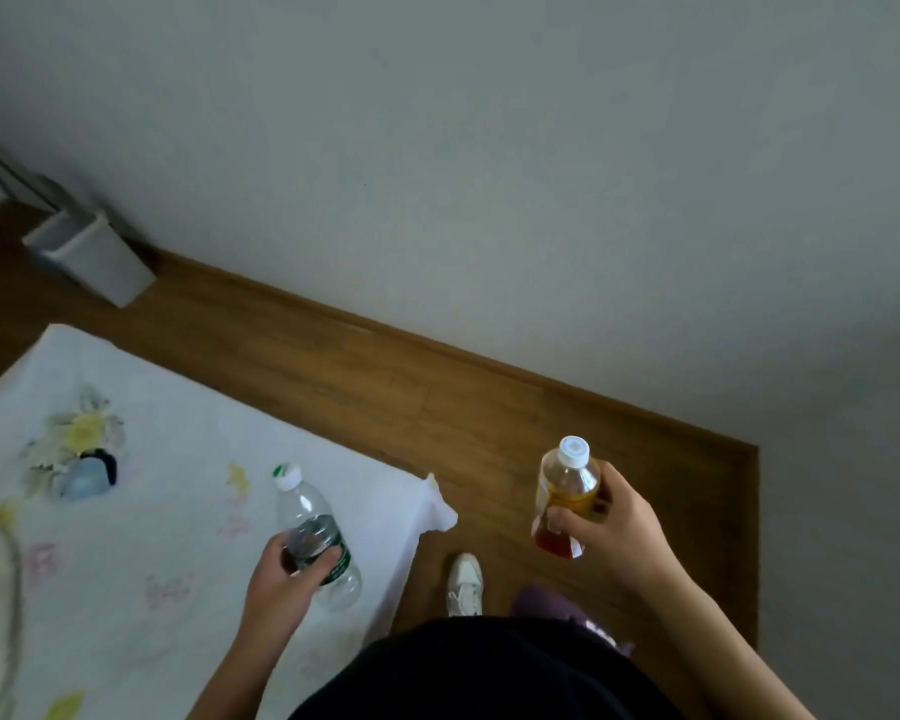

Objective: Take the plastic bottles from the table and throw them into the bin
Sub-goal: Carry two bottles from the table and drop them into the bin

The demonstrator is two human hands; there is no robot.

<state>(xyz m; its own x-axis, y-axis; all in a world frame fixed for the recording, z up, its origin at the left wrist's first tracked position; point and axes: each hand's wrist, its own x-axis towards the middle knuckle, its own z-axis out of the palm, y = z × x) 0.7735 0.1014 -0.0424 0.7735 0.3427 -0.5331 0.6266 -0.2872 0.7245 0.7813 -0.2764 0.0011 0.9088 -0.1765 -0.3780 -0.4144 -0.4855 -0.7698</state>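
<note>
Head view, left to right. A white bin stood on the wood floor at upper left, against the grey wall and well apart from both bottles. Below it, the table carried a white cloth printed with pale flowers, one corner of the cloth hanging off the right edge. A small blue and dark object, too blurred to identify, lay on the cloth at the left.

The left hand gripped a clear bottle over the right part of the table. Its fingers were curled round the green label at mid-body. The bottle was tilted, its white cap toward the upper left and its base toward the table's right edge. Whether the base touched the cloth could not be told.

A white shoe stood on the floor just beside the table. A purple item showed near it, partly hidden by a black garment.

The right hand held an amber bottle in the air above the floor, clear of the table. Its fingers were wrapped round the lower body and the thumb lay on the far side. This bottle stood nearly upright, with a white cap on top and a reddish band at the base.
</note>
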